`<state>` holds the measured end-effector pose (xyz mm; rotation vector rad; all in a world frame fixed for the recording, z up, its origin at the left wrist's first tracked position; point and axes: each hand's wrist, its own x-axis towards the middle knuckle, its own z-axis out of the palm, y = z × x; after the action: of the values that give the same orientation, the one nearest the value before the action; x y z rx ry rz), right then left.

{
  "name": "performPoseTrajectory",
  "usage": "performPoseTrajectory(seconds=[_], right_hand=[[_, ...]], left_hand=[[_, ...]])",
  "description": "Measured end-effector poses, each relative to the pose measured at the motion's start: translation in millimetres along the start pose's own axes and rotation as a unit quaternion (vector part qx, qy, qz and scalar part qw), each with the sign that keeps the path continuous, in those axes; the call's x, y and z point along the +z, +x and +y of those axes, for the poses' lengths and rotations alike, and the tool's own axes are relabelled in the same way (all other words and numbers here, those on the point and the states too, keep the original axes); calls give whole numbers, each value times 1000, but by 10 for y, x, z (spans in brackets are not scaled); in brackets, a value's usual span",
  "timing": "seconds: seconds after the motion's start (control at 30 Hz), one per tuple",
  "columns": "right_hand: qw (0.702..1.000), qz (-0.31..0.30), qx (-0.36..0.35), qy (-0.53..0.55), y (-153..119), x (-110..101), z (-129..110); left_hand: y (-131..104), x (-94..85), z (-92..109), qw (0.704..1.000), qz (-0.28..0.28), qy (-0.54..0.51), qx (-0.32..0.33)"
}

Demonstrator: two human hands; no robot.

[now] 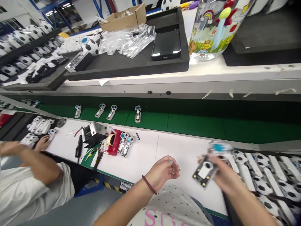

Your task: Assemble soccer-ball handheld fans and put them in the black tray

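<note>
My right hand (221, 172) grips a device with a soccer-ball-patterned round head (218, 147) and a flat body (203, 172). A blue spot marks its head, and the near side shows a white part with a black-and-white disc among dark fittings and yellow dots. Motion blurs this hand. Over the white tabletop (150, 163), my left hand (164, 171) is loosely curled, with nothing visible in it. A small teal spot shows on one of its fingers, and a dark red band circles the wrist. Two similar devices (125, 144) lie farther left, beside a red bin (115, 142).
Many soccer-ball-headed pieces (263, 185) fill the tray at right. Several devices lie along the green belt (152, 121). Pliers (98, 160), tape (111, 139) and a metal box (94, 133) stand left. A co-worker's arm (35, 160) reaches in there. A shelf edge (164, 83) runs above.
</note>
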<state>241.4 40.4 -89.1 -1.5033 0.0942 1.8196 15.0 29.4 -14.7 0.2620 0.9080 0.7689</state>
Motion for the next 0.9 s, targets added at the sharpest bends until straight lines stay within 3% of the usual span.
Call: performPoseTrajectory(seconds=[0.1, 0.2, 0.27, 0.4, 0.47, 0.5, 0.6, 0.8, 0.9], right_hand=[[991, 45, 119, 30, 195, -90, 473], [992, 59, 110, 32, 514, -85, 602], [996, 48, 65, 40, 755, -2, 337], [996, 18, -65, 66, 1147, 221, -547], [994, 14, -87, 61, 1259, 257, -779], [994, 13, -89, 55, 1290, 244, -785], [998, 7, -65, 25, 1279, 98, -376], [996, 11, 71, -61, 897, -430, 1108], [993, 13, 91, -68, 834, -748, 1404]], left_hand=[[13, -27, 2, 1000, 0, -11, -6], [28, -50, 29, 1000, 6, -9, -15], [39, -53, 58, 1000, 12, -4, -17], [56, -46, 101, 1000, 11, 0, -16], [70, -58, 102, 1000, 7, -1, -14], [80, -69, 98, 1000, 8, -1, -13], [125, -117, 75, 1000, 27, 12, -10], [240, -158, 33, 998, 36, 46, -23], [382, -190, -13, 994, 20, 107, -17]])
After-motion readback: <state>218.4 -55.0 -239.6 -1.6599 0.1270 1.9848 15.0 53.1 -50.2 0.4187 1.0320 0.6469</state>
